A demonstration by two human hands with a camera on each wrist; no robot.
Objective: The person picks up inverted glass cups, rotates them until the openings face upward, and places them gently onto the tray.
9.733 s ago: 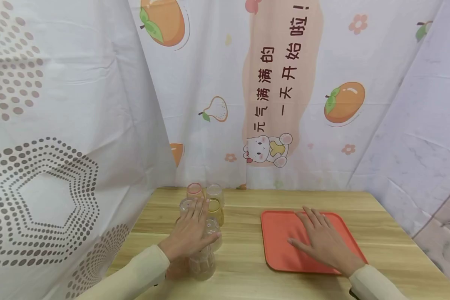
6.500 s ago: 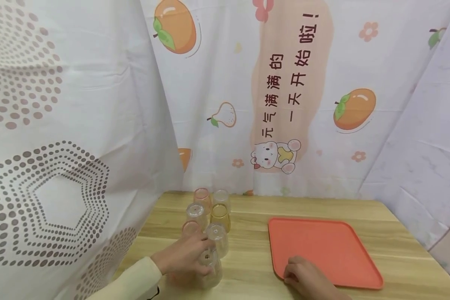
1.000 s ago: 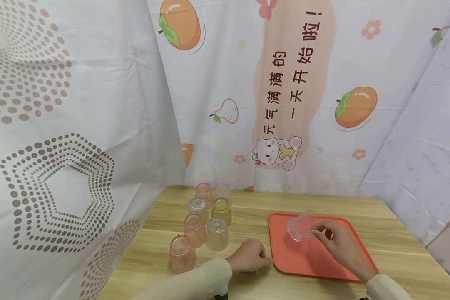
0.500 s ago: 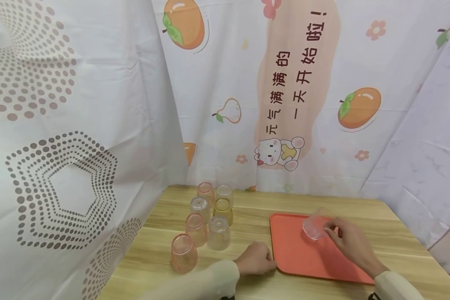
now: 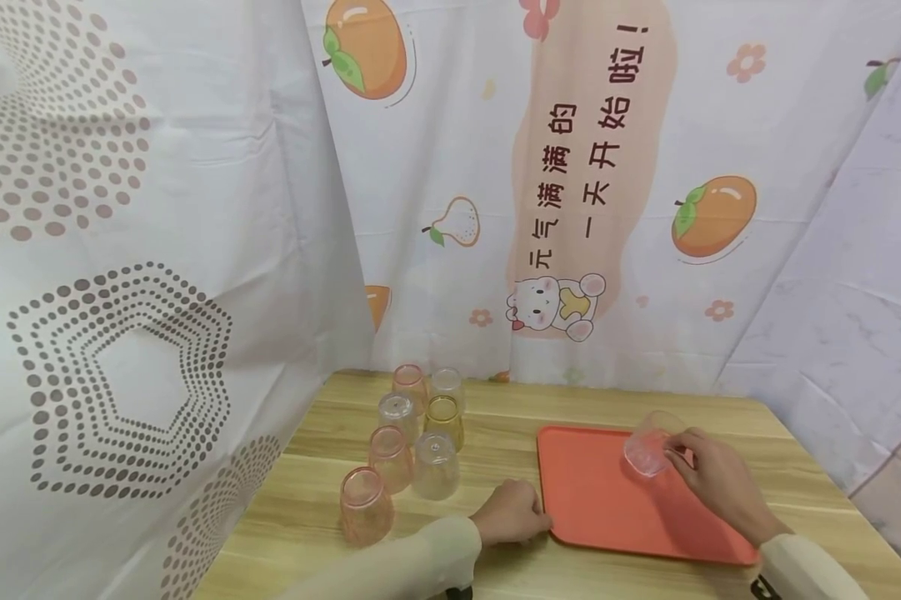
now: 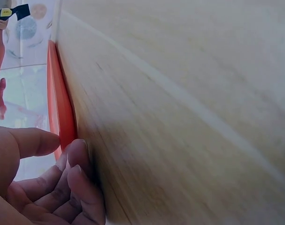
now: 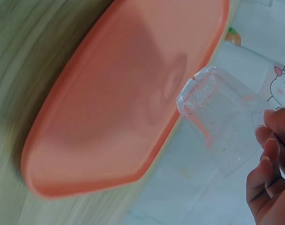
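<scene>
Clear glass (image 5: 647,454): farther right than a second ago, tilted above the tray (image 5: 593,512).
Right hand (image 5: 720,486): pinches the glass near its rim.
Left hand (image 5: 512,512): pinches the tray's edge.

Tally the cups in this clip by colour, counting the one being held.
Clear cups: 4 (3 on the table, 1 in the right grip)
Pink cups: 3
Yellow cup: 1
Total: 8
</scene>
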